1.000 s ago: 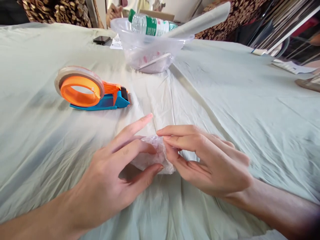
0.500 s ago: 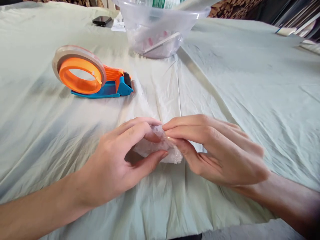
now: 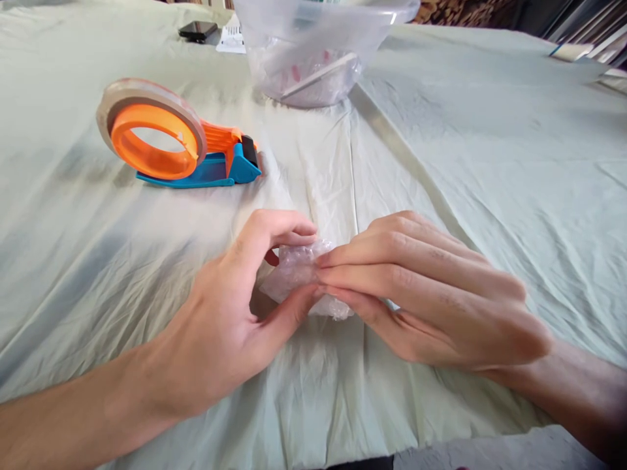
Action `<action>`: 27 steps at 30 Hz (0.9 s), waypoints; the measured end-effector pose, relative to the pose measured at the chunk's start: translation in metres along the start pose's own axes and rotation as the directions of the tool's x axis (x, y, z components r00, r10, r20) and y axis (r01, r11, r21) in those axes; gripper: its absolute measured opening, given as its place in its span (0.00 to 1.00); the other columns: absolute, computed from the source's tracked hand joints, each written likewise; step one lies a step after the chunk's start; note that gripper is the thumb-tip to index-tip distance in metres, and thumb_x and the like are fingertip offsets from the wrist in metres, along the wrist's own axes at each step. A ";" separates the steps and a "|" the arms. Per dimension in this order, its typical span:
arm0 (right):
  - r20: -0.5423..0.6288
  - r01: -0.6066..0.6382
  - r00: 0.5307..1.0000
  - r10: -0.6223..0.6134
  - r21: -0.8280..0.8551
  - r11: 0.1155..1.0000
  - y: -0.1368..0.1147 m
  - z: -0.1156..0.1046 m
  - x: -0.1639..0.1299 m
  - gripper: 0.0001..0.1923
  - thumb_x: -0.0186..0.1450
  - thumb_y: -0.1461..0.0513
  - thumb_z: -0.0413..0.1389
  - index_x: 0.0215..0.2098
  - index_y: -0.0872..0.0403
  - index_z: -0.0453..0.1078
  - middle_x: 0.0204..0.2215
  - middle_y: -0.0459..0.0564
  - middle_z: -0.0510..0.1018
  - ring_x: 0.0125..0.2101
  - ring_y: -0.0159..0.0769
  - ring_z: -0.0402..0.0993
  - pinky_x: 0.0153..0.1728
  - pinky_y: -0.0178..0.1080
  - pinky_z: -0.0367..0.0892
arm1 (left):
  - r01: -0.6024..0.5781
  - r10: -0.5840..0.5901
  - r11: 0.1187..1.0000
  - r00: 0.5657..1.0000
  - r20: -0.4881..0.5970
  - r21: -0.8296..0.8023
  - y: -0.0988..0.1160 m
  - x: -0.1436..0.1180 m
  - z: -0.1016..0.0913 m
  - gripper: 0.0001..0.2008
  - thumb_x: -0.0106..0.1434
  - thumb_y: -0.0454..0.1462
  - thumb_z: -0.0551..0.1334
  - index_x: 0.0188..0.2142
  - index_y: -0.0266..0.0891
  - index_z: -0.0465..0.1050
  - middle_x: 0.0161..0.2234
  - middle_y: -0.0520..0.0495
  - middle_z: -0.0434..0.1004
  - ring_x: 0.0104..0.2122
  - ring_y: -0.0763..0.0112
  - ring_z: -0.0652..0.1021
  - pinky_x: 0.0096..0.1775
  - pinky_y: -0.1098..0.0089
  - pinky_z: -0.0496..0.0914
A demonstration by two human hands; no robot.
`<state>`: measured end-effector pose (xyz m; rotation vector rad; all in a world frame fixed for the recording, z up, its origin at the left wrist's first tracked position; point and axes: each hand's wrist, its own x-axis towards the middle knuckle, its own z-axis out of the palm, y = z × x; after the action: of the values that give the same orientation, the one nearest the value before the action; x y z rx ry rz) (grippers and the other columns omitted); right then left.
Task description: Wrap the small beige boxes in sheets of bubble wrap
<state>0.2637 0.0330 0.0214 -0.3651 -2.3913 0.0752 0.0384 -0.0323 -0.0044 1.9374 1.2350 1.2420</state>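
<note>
A small packet of clear bubble wrap (image 3: 298, 264) rests on the cloth between my hands; whatever it may enclose cannot be made out. My left hand (image 3: 245, 294) curves around its left side, thumb on the near edge and fingers on the far edge. With fingertips and thumb pinched together, my right hand (image 3: 421, 287) presses on the packet's right part. The right fingers cover some of the wrap. Beyond my left hand stands a tape dispenser (image 3: 196, 173), orange and blue, carrying a roll of clear tape.
A translucent plastic tub (image 3: 313, 39) with plastic wrapping and a white strip inside stands at the back. Left of it lie a black phone-like object (image 3: 198, 31) and a white printed paper (image 3: 232, 36). A wrinkled pale green cloth (image 3: 490, 150) covers the table.
My left fingers have risen and arched over the far edge of the packet. The right fingertips have moved down onto the wrap, nearer the left thumb. The view has tilted slightly downward.
</note>
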 end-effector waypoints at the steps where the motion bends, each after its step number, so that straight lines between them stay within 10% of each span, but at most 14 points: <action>1: 0.011 0.009 1.000 -0.009 0.007 1.000 0.001 -0.001 -0.001 0.03 0.74 0.70 0.65 0.43 0.58 0.78 0.41 0.53 0.88 0.40 0.38 0.85 0.42 0.45 0.79 | -0.004 0.004 1.000 1.000 0.012 0.015 -0.001 0.000 0.000 0.18 0.76 0.41 0.68 0.62 0.46 0.69 0.56 0.50 0.84 0.57 0.71 0.85 0.51 0.75 0.82; 13: 0.092 0.334 0.942 -0.323 -0.163 0.928 0.006 -0.003 -0.007 0.13 0.76 0.59 0.58 0.35 0.57 0.78 0.42 0.56 0.87 0.39 0.39 0.81 0.40 0.45 0.78 | 0.035 -0.040 0.998 0.993 0.113 0.044 0.004 0.001 -0.005 0.11 0.79 0.41 0.66 0.59 0.50 0.74 0.58 0.55 0.83 0.54 0.73 0.85 0.54 0.75 0.81; 18: 0.068 0.136 0.989 -0.135 -0.009 0.991 0.007 0.000 -0.008 0.14 0.80 0.61 0.52 0.42 0.56 0.77 0.46 0.58 0.84 0.45 0.41 0.80 0.44 0.48 0.78 | 0.034 -0.040 0.998 0.990 0.135 0.044 0.002 -0.001 -0.005 0.12 0.80 0.40 0.63 0.60 0.51 0.71 0.53 0.56 0.83 0.48 0.78 0.85 0.52 0.77 0.80; 24: 0.127 0.303 0.951 -0.283 -0.181 0.936 0.007 -0.002 -0.010 0.14 0.81 0.57 0.57 0.39 0.54 0.77 0.48 0.53 0.86 0.51 0.41 0.80 0.51 0.45 0.76 | 0.011 -0.023 0.996 0.990 0.142 0.087 -0.001 -0.005 -0.003 0.17 0.82 0.37 0.60 0.65 0.53 0.65 0.58 0.55 0.81 0.55 0.80 0.82 0.57 0.80 0.76; 27: 0.060 0.185 0.981 -0.183 -0.025 0.983 0.008 -0.001 -0.012 0.20 0.83 0.53 0.51 0.43 0.56 0.78 0.48 0.56 0.84 0.48 0.41 0.80 0.48 0.47 0.77 | -0.014 -0.005 0.993 0.986 0.164 0.115 -0.001 -0.004 -0.004 0.16 0.82 0.37 0.60 0.65 0.52 0.65 0.57 0.55 0.80 0.54 0.82 0.81 0.58 0.81 0.74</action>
<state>0.2747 0.0374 0.0131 -0.1567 -2.4736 -0.0363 0.0341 -0.0355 -0.0050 2.0799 1.2420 1.0098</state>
